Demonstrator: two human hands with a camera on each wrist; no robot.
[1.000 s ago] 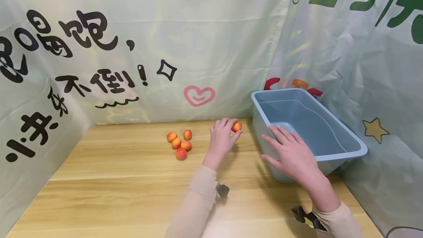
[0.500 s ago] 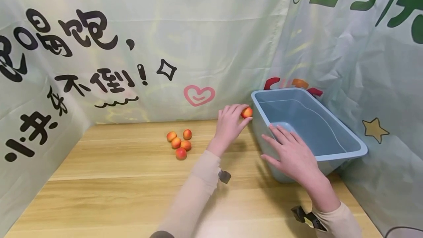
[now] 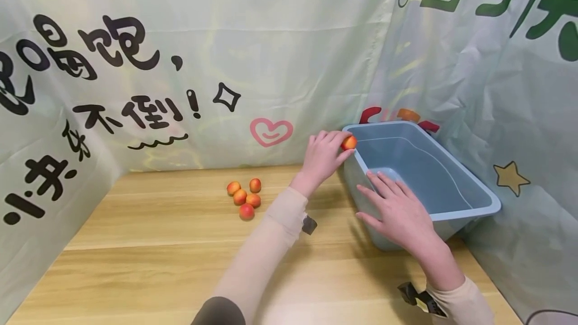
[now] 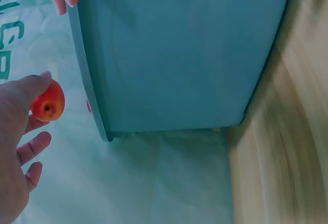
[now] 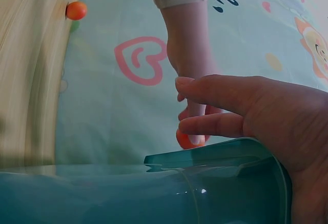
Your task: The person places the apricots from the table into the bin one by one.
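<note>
My left hand (image 3: 321,157) pinches a red-orange apricot (image 3: 349,143) between thumb and fingers, right at the left rim of a blue plastic tub (image 3: 467,213). In the left wrist view the apricot (image 4: 48,102) shows its dark stem pit, above the level of the rim, the other fingers loosely bent. My right hand (image 3: 399,209) rests at the tub's near-left rim with its fingers extended and spread. The right wrist view shows this hand (image 5: 246,101) over the rim, with the held apricot (image 5: 188,140) partly hidden behind fingers.
Several more apricots (image 3: 246,211) lie in a cluster on the wooden table (image 3: 149,255), left of the hands. A printed cloth backdrop (image 3: 293,74) hangs behind the table and along its sides. The tub stands at the back right, close to the cloth.
My left hand has carried the apricot up and to the right, from low beside the tub to the height of its rim. The right hand and the clustered apricots have stayed put.
</note>
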